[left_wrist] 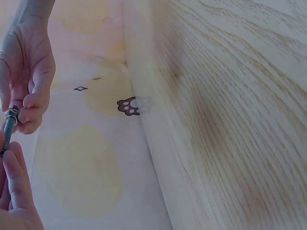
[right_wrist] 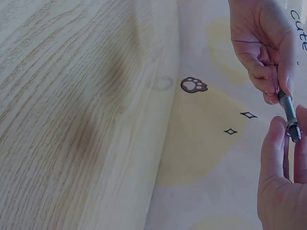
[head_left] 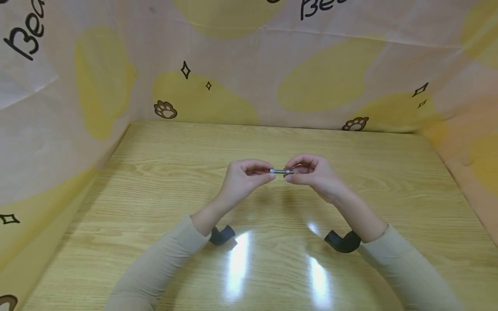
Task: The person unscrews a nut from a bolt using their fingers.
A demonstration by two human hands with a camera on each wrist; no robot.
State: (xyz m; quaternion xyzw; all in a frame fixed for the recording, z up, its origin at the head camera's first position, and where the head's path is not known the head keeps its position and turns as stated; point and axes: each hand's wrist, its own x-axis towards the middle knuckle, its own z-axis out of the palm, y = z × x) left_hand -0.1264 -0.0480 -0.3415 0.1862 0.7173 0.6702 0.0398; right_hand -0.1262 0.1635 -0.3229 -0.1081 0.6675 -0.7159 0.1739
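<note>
The left hand pinches the head end of a metal bolt held roughly level above the wood-grained surface, while the right hand grips the opposite end between thumb and fingers, where a nut encircles the shank.
</note>
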